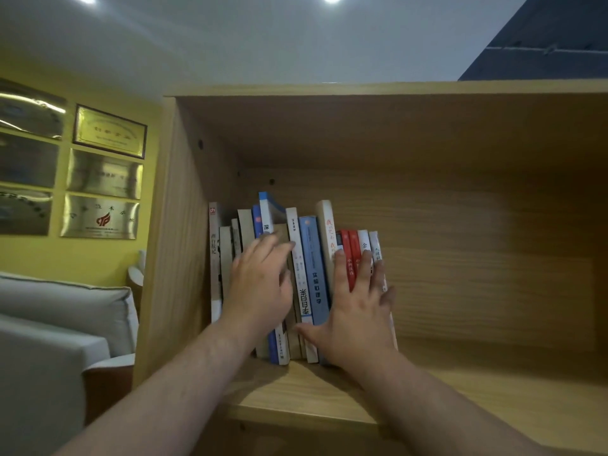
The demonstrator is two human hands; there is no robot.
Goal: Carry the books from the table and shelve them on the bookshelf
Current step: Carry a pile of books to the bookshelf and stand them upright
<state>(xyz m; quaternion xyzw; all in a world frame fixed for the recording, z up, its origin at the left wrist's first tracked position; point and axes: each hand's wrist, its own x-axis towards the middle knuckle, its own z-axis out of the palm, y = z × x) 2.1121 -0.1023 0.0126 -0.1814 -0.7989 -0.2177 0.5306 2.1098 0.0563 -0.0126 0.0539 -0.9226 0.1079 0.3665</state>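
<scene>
A row of several books [312, 258] stands upright on the wooden bookshelf [460, 390], packed against its left wall. My left hand [260, 284] lies flat with straight fingers on the spines of the left books, a blue-and-white one among them. My right hand [358, 311] presses flat on the spines at the right end, over the red books [348, 245] and a white one, thumb spread to the left across a light blue book [316, 271].
To the right of the books the shelf board is bare wood. The shelf's top panel [394, 90] hangs above. Left of the shelf are a yellow wall with framed plaques [105, 166] and a grey sofa [59, 324].
</scene>
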